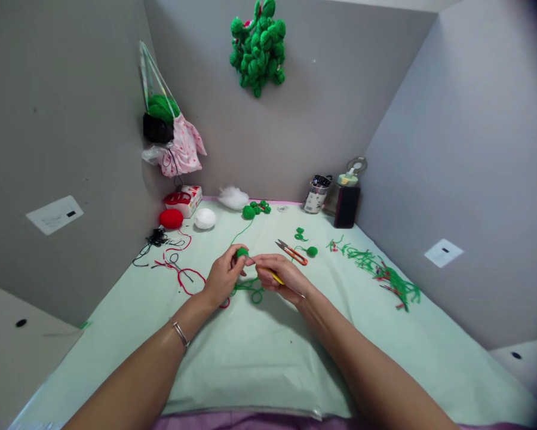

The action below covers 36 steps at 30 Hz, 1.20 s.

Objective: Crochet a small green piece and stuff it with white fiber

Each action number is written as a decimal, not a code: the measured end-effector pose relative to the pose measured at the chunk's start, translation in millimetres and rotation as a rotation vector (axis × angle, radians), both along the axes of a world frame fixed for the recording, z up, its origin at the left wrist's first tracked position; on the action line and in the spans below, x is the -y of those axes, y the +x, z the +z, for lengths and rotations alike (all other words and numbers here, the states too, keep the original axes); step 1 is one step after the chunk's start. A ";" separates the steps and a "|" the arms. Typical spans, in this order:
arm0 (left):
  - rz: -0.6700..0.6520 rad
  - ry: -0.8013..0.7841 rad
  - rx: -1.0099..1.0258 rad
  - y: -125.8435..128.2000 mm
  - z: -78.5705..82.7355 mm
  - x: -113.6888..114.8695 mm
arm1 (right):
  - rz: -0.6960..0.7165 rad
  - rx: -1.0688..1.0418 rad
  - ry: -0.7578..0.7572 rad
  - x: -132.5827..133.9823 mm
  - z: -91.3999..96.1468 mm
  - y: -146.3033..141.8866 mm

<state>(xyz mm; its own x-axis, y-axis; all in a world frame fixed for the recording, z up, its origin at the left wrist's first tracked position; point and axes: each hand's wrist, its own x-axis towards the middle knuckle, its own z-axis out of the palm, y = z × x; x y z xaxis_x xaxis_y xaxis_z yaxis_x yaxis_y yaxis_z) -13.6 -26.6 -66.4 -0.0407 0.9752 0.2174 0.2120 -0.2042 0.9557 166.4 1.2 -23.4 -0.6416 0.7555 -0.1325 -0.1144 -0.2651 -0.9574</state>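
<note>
Both hands meet over the middle of the worktop. The left hand pinches a small green ball at its fingertips, fingers closed around it. The ball is tiny, round, bright green and looks knitted from yarn, held just above the pale green cover. The right hand sits touching the left, fingers curled round a yellow hook whose tip points at the ball. Green yarn trails below the hands in a loose tangle on the cover, and a thin strand runs away toward the back.

Just beyond the right hand lie orange snips, blades open, with another green ball beside them. Red yarn loops to the left of the left hand. Farther back sit a red ball, a white ball, a tuft of white stuffing and a cluster of green pieces. Green offcuts are strewn along the right side. A bunch of green knitted balls hangs on the back wall, and a bag hangs at left. A silver bracelet rings the left wrist.
</note>
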 end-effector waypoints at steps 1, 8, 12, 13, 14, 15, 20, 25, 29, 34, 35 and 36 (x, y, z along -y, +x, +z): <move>-0.007 -0.016 0.002 -0.1 -0.7 -0.6 | -0.014 0.009 0.019 1.1 0.0 -1.3; -0.076 -0.104 0.046 -0.4 -3.4 -4.3 | -0.133 0.141 0.262 16.0 0.9 -9.4; -0.075 -0.100 0.058 -0.3 -4.7 -4.0 | -0.130 0.184 0.350 21.4 0.3 -8.9; -0.067 -0.089 0.058 -0.1 -4.9 -3.6 | -0.121 0.183 0.353 21.6 0.1 -8.6; -0.055 -0.074 0.057 0.1 -5.0 -3.0 | -0.110 0.177 0.349 21.2 0.0 -8.4; -0.042 -0.053 0.057 0.4 -5.0 -2.3 | -0.095 0.167 0.337 20.3 -0.1 -8.1; 0.031 0.075 0.067 1.5 -3.1 0.1 | 0.046 0.068 0.146 10.8 0.9 -5.2; 0.057 0.130 0.141 -1.3 -5.3 -6.0 | 0.313 0.017 -0.066 11.3 2.5 -3.4; 0.062 0.129 0.184 -6.1 -7.7 -10.3 | 0.382 -0.043 -0.158 15.6 3.1 -3.3; 0.060 0.127 0.117 -7.2 -6.5 -8.6 | 0.181 -0.113 -0.128 7.3 4.0 1.1; 0.064 0.127 0.097 -6.9 -6.0 -8.1 | 0.162 -0.114 -0.128 5.6 4.2 1.6; 0.068 0.127 0.077 -6.5 -5.4 -7.6 | 0.150 -0.113 -0.129 4.3 4.3 1.9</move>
<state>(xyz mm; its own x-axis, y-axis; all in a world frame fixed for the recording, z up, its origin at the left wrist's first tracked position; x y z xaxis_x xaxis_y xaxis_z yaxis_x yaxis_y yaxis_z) -20.1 -18.9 -71.7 -0.1270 0.9344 0.3328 0.1562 -0.3125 0.9370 168.3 -3.1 -19.1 -0.7616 0.6323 -0.1424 -0.1695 -0.4065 -0.8978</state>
